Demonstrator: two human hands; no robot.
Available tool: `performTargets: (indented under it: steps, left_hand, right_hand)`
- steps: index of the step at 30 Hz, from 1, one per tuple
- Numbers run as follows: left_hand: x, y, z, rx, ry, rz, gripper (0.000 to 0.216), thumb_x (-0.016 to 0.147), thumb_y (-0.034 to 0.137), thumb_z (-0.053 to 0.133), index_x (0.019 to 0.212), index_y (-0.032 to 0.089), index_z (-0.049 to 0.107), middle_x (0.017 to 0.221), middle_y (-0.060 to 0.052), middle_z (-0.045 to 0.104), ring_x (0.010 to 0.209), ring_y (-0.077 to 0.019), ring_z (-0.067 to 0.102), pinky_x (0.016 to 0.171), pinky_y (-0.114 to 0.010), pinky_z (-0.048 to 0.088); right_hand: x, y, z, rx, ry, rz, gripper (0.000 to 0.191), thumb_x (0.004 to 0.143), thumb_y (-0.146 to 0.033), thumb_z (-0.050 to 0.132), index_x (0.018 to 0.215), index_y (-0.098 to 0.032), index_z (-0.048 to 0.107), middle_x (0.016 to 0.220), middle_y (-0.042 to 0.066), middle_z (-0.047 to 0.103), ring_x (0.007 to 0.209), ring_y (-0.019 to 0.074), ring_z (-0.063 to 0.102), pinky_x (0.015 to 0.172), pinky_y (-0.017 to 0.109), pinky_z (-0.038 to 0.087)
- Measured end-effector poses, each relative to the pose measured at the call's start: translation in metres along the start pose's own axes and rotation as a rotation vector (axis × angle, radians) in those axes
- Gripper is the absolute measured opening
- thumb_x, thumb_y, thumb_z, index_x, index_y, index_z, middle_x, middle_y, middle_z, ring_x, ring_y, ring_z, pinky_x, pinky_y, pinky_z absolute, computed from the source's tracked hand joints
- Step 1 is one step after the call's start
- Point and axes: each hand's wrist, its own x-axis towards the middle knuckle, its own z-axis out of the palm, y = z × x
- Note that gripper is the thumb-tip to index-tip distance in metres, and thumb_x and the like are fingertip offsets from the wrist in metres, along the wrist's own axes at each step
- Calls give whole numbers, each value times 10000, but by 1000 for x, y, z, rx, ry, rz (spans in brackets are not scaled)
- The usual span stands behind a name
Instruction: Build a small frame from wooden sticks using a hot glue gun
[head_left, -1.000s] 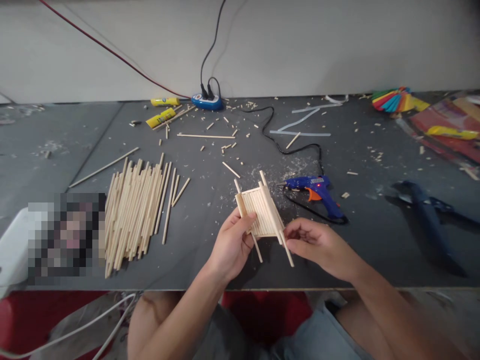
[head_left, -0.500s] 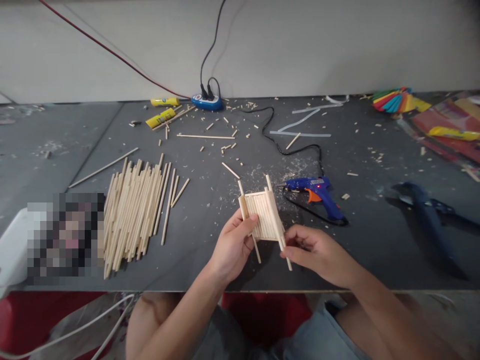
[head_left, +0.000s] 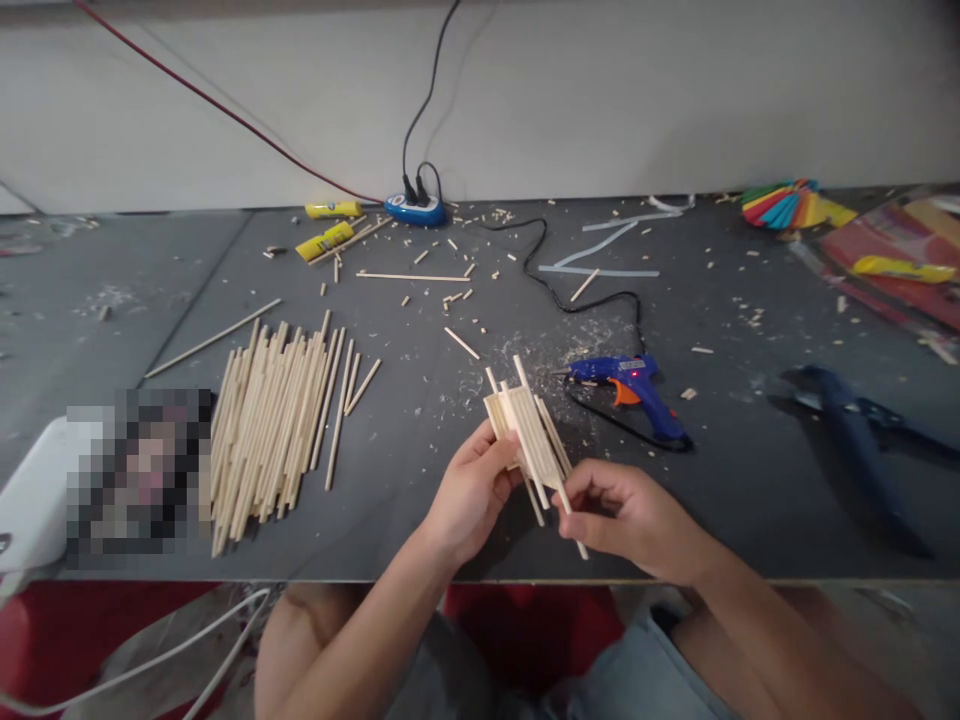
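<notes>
Between my hands, above the table's front part, is a small box-like frame of wooden sticks (head_left: pixel 534 430), tilted, with longer sticks jutting out at its corners. My left hand (head_left: pixel 476 485) is closed on its left side, thumb laid across the sticks. My right hand (head_left: pixel 619 510) pinches a protruding stick at the lower right corner. A blue hot glue gun (head_left: pixel 626 385) with an orange trigger and a lit red light lies just beyond, to the right. A pile of loose wooden sticks (head_left: pixel 270 430) lies to the left.
A blue power strip (head_left: pixel 415 209) and yellow tubes (head_left: pixel 324 241) sit along the wall. The glue gun's black cord (head_left: pixel 585 303) winds across the table. Dark-handled cutters (head_left: pixel 855 440) lie at right, a phone-like device (head_left: pixel 139 470) at left. Stick offcuts and glue sticks (head_left: pixel 600 270) are scattered behind.
My hands have turned the stick frame, so a different side now faces up. The right hand has shifted slightly left with it. Things on the table stay in place.
</notes>
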Motion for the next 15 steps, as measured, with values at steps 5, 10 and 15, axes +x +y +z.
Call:
performTargets:
  steps: [5, 10, 15]
  left_hand:
    - [0, -2, 0, 19, -33, -35, 285, 780, 195, 635, 1063, 161, 637, 979, -79, 685, 873, -185, 642, 845, -329, 487]
    - [0, -4, 0, 16, -10, -60, 339, 762, 176, 647, 1100, 179, 619, 994, -81, 686, 871, -198, 646, 825, -332, 488]
    - [1, -5, -1, 22, -25, -50, 339, 752, 173, 653, 1088, 190, 622, 1009, -76, 685, 842, -188, 650, 777, -304, 489]
  right_hand:
    - [-2, 6, 4, -17, -25, -15, 206, 756, -354, 682, 804, -177, 588, 683, -18, 556, 623, 101, 506, 576, 223, 423]
    - [-1, 6, 6, -13, -25, 0, 219, 738, -351, 696, 788, -179, 572, 681, -19, 550, 611, 100, 496, 569, 225, 418]
    - [-1, 3, 7, -13, -26, -2, 194, 738, -314, 699, 777, -181, 564, 676, -25, 547, 611, 95, 492, 574, 219, 416]
